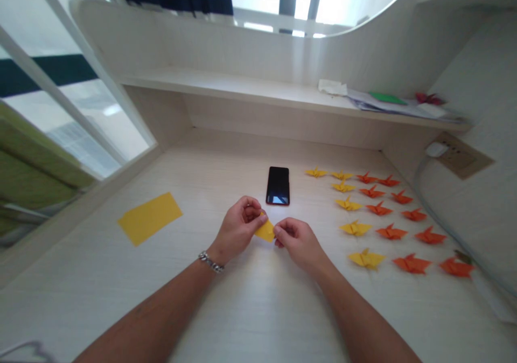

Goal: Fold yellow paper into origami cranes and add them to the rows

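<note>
With yellow origami paper lying at far left, my left hand pinches the upper part of a folded yellow piece. It sits between both hands, right corner in my right hand's fingertips, left of the paper cranes.

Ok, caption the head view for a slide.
Left hand and right hand pinch folded yellow paper; yellow cranes and orange cranes sit to the right.

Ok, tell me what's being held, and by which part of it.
The folded yellow paper: the left hand holds it by its upper left part; the right hand is at its right edge, perhaps pinching it.
</note>
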